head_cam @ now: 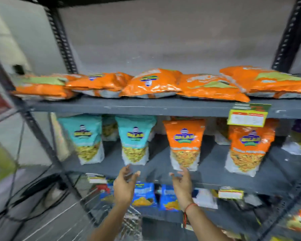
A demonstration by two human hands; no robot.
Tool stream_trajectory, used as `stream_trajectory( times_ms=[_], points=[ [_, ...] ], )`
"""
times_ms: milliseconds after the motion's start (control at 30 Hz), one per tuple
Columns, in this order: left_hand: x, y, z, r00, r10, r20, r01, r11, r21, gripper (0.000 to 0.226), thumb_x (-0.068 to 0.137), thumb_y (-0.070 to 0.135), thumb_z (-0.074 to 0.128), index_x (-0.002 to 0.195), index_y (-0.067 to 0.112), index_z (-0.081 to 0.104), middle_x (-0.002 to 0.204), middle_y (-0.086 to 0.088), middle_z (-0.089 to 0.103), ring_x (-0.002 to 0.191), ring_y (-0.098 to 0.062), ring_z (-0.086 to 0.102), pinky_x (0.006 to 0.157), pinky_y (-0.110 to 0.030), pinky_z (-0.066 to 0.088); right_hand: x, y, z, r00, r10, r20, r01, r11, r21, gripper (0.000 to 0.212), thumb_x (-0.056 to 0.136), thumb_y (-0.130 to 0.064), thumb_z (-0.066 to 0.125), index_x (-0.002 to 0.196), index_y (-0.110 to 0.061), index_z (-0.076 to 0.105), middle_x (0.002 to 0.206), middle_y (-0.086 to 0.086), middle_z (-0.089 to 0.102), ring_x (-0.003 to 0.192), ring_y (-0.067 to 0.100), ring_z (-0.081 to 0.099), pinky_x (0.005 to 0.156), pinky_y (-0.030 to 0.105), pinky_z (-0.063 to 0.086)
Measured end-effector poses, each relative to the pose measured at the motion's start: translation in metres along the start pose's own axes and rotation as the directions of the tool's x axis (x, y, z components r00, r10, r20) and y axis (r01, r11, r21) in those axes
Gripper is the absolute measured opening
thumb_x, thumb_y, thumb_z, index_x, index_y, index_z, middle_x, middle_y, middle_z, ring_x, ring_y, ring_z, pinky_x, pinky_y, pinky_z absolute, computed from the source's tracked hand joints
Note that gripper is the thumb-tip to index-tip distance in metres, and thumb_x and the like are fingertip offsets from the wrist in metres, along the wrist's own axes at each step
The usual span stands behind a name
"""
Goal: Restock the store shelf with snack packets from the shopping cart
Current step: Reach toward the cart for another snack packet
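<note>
A grey metal shelf unit (146,106) fills the view. Several orange snack packets (151,84) lie flat on its upper board. On the middle board two teal packets (135,138) stand at the left and two orange packets (184,143) at the right. My left hand (124,186) and my right hand (182,186) are raised in front of the middle board's front edge, palms facing each other, fingers spread, holding nothing. The wire shopping cart (97,206) sits low at the left, below my left forearm. The whole picture is blurred by motion.
Blue snack packets (144,195) stand on the lower board behind my hands. Yellow price tags (247,117) hang from the shelf edges. Black slotted uprights (63,37) frame the unit. Dark cables (33,193) lie on the floor at the left.
</note>
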State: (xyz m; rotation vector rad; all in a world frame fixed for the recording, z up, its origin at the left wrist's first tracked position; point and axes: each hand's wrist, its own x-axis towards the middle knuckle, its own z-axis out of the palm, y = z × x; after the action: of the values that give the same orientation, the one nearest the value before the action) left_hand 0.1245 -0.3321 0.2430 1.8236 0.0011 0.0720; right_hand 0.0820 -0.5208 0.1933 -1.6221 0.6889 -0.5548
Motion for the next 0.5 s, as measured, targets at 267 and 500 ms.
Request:
stream_trajectory(
  times_ms=[267,500],
  points=[
    [0.085,-0.055,-0.134,0.973,-0.1,-0.207,0.108,0.994,0.029,0.055,0.068,0.046,0.076,0.118,0.029,0.06,0.104,-0.01,0.072,0.092,-0.023,0.07,0.081,-0.047,0.058,-0.055,-0.024,0.144,0.87,-0.06,0.489,0.133,0.984,-0.115,0.042,0.079,-0.013,0.073,0.105,-0.039,0.051,0.102,-0.004,0.057,0.09,0.017,0.059,0.084,0.032,0.052],
    [0.161,-0.083,-0.163,0.957,-0.212,-0.199,0.219,0.976,0.012,0.071,0.068,0.027,0.082,0.129,0.009,0.052,0.1,-0.013,0.063,0.104,-0.034,0.064,0.094,-0.048,0.049,-0.003,-0.032,0.249,0.766,0.011,0.642,0.15,0.969,-0.195,0.042,0.084,-0.019,0.068,0.123,-0.024,0.052,0.116,0.005,0.056,0.103,0.019,0.058,0.092,0.029,0.049]
  ],
)
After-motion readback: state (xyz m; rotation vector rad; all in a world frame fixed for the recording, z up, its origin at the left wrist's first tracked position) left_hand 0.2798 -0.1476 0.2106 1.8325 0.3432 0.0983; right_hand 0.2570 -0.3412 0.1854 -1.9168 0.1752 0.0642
